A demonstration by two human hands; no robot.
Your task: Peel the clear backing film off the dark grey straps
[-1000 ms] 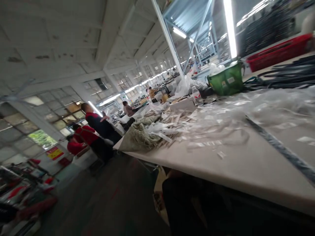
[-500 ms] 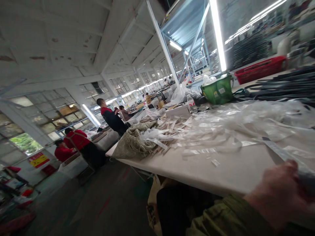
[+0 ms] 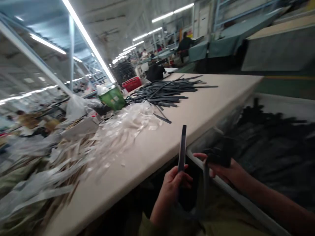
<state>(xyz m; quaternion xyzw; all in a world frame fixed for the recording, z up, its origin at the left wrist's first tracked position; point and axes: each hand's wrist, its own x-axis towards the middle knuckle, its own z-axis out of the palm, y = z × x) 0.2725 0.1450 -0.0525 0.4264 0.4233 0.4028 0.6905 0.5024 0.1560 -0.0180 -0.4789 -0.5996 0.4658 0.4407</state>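
While the left hand (image 3: 172, 185) has its fingers pinched on the lower part of an upright dark strip (image 3: 182, 149), before the pale surface (image 3: 201, 106), the right hand (image 3: 230, 170) has its fingers closed on a blurred dark bundle (image 3: 219, 156) near the rim of a white bin (image 3: 295, 106) of dark pieces (image 3: 273, 147). Other strips (image 3: 162, 90) lie heaped on the surface, beside crumpled translucent plastic (image 3: 137, 116).

At lower right, the dark bundle (image 3: 219, 156) partly hides the right hand's fingers (image 3: 199, 155), too blurred to identify. The right edge cuts off the white bin (image 3: 285, 103); a distant person (image 3: 185, 43), upper centre-right, is smeared.
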